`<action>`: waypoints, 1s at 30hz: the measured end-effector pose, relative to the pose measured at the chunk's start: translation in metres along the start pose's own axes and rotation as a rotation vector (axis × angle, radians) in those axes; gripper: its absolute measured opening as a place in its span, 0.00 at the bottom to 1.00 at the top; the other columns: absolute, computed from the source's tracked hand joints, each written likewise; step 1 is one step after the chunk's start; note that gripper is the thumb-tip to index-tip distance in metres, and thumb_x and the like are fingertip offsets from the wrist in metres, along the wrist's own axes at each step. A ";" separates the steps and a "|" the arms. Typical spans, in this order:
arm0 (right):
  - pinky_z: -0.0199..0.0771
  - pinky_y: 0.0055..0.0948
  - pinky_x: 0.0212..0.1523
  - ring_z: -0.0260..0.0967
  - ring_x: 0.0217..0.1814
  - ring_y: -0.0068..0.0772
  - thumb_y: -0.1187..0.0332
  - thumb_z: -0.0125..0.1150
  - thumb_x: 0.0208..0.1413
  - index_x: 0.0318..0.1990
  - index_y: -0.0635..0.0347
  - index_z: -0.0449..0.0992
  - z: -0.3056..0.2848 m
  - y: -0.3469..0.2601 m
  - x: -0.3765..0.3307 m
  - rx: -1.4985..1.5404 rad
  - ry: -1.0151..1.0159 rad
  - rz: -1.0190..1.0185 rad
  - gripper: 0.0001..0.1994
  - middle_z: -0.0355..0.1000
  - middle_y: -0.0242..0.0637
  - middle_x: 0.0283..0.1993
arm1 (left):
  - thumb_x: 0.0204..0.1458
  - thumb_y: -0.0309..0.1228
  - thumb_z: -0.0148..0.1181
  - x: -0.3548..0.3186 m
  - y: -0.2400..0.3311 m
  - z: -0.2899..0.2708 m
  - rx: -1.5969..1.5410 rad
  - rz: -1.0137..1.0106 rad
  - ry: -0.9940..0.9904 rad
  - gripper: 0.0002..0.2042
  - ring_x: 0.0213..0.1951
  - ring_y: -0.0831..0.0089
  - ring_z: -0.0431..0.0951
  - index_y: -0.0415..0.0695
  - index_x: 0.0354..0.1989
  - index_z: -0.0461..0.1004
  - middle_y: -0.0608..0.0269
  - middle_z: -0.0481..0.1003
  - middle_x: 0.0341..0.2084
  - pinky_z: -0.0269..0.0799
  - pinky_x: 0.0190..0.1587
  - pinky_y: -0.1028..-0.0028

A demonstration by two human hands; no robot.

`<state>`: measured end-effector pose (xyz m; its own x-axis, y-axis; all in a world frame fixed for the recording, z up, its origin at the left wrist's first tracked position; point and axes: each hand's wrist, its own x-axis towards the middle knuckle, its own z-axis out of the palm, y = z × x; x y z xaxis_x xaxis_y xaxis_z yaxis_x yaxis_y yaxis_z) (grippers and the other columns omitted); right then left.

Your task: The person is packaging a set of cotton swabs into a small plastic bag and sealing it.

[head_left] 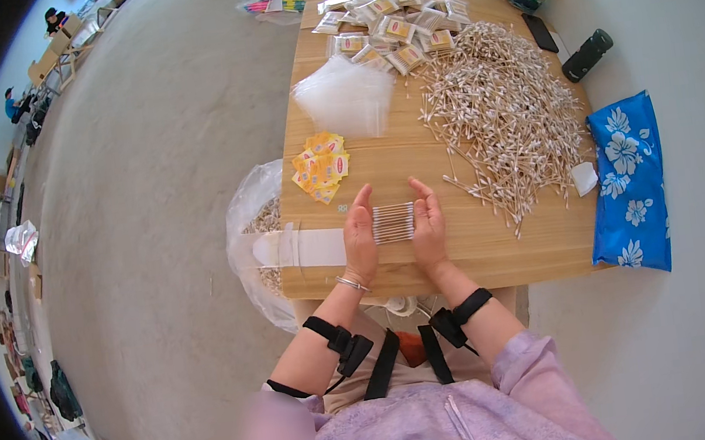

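A neat row of cotton swabs [393, 223] lies on the table between my two hands, their sticks running left to right. My left hand [360, 235] stands on edge at the row's left end, fingers stretched out. At the right end my right hand [427, 221] faces it, fingers also straight and slightly bent at the tips. Both palms touch or nearly touch the swab tips. Beside my left hand lies a white strip [316, 248] reaching past the table's left edge. A big heap of loose cotton swabs [506, 109] spreads to the right.
Yellow-orange cards [321, 167] and clear plastic bags [346, 96] lie left of the heap. Filled swab packets [395, 26] pile up behind. A blue flowered pouch [628, 186], black cylinder [588, 56] and phone [540, 32] line the right edge. A plastic sack [237, 208] hangs at left.
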<state>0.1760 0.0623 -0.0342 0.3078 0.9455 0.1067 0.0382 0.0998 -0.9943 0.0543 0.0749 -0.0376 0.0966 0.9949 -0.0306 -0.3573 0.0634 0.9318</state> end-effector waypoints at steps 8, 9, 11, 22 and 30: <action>0.47 0.33 0.68 0.52 0.69 0.41 0.68 0.39 0.64 0.59 0.67 0.62 0.002 0.007 -0.011 -0.037 -0.022 -0.038 0.19 0.60 0.48 0.63 | 0.64 0.48 0.36 -0.002 -0.004 -0.002 0.022 0.055 0.041 0.30 0.62 0.67 0.59 0.32 0.62 0.57 0.51 0.62 0.60 0.50 0.64 0.72; 0.47 0.33 0.68 0.51 0.69 0.42 0.67 0.40 0.64 0.59 0.67 0.62 0.000 0.009 -0.010 -0.106 0.025 -0.098 0.19 0.60 0.49 0.63 | 0.64 0.48 0.36 -0.002 -0.005 -0.002 0.019 0.055 0.040 0.30 0.62 0.67 0.59 0.32 0.62 0.57 0.51 0.62 0.60 0.50 0.64 0.72; 0.47 0.34 0.68 0.50 0.70 0.43 0.67 0.39 0.64 0.58 0.67 0.62 0.002 0.002 -0.010 -0.108 -0.008 -0.072 0.19 0.59 0.49 0.64 | 0.64 0.48 0.37 -0.004 -0.005 -0.002 -0.021 0.071 0.092 0.30 0.62 0.66 0.60 0.32 0.62 0.57 0.50 0.61 0.60 0.51 0.64 0.72; 0.44 0.39 0.69 0.45 0.72 0.46 0.67 0.42 0.63 0.61 0.68 0.59 -0.003 0.002 -0.011 -0.166 -0.131 -0.082 0.21 0.54 0.52 0.67 | 0.64 0.48 0.34 -0.002 0.000 -0.003 -0.045 0.004 0.006 0.31 0.68 0.64 0.49 0.32 0.64 0.51 0.49 0.53 0.65 0.41 0.69 0.68; 0.30 0.45 0.72 0.29 0.75 0.52 0.44 0.50 0.54 0.66 0.73 0.46 -0.020 -0.004 -0.029 -1.252 -0.551 -0.353 0.44 0.39 0.56 0.71 | 0.64 0.49 0.34 0.001 -0.007 -0.005 -0.008 0.033 -0.007 0.31 0.68 0.63 0.49 0.32 0.64 0.52 0.48 0.53 0.64 0.40 0.69 0.68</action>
<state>0.1863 0.0287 -0.0336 -0.2895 0.9563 0.0399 0.9306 0.2910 -0.2219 0.0522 0.0758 -0.0460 0.0913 0.9958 0.0033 -0.3676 0.0307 0.9295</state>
